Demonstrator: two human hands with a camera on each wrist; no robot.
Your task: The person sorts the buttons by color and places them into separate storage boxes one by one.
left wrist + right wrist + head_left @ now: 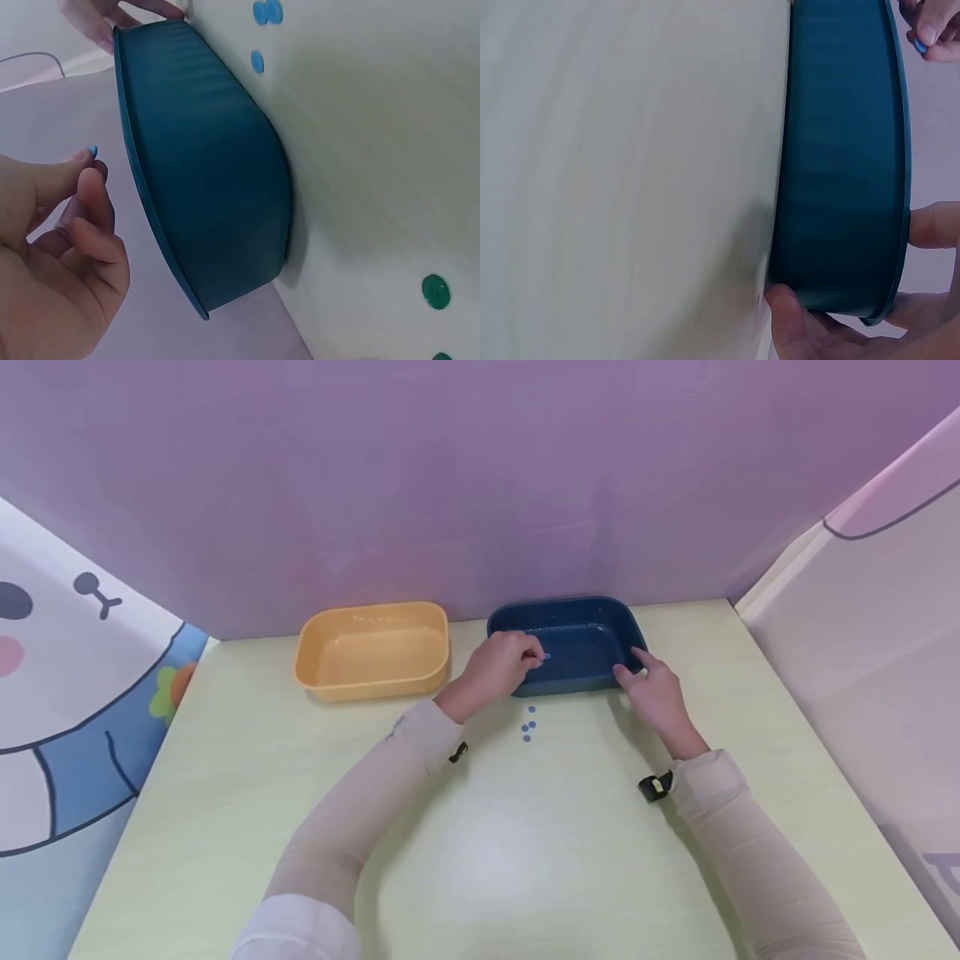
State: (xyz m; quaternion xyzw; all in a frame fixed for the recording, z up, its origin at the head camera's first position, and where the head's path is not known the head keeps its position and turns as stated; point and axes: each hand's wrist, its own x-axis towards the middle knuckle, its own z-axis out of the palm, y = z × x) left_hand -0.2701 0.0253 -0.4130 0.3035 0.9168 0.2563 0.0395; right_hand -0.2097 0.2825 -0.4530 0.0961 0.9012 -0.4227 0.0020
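My left hand (498, 662) hangs over the left part of a dark blue plastic basin (573, 685). It pinches a small blue disc (93, 151) between thumb and fingertip, the other fingers curled. At the basin's right front corner, my right hand (660, 695) holds the wall, the thumb at the front rim and fingers round the end side. Several small blue discs (532, 724) lie loose on the table just in front of the basin; some show in the left wrist view too.
A yellow basin (371, 687) stands left of the dark blue one. Green discs (436, 292) lie on the table in the left wrist view. Behind the pale table (525, 860) rises a purple backdrop (450, 485); printed panels flank both sides.
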